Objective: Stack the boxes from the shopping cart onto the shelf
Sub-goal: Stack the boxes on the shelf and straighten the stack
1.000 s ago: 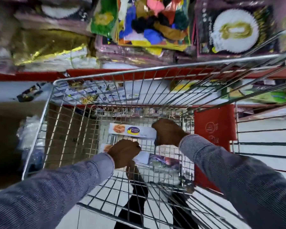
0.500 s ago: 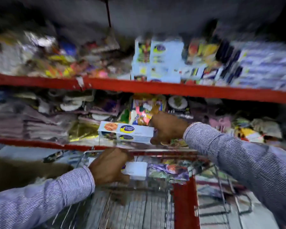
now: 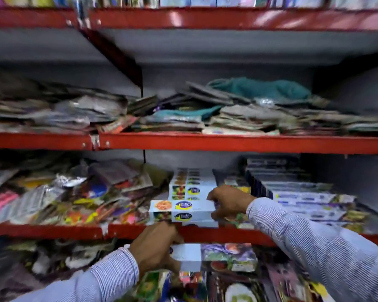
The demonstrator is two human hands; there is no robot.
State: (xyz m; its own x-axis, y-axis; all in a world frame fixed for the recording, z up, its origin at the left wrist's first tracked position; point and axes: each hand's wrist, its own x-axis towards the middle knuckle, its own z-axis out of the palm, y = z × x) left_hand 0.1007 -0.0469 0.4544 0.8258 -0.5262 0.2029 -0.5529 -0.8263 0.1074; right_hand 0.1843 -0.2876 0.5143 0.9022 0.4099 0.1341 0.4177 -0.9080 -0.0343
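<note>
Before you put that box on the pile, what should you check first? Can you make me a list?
1. Right hand grips the upper box: ok.
2. Left hand grips the lower box: ok.
3. Upper box is level: ok.
4. Pile of matching boxes on the red shelf looks tidy: ok.
5. Upper box is already resting on the shelf: cannot tell, too blurred.
6. Room behind the pile: cannot tell.

place: shop | evidence: red shelves (image 3: 238, 142) crammed with packaged goods (image 3: 74, 199)
</note>
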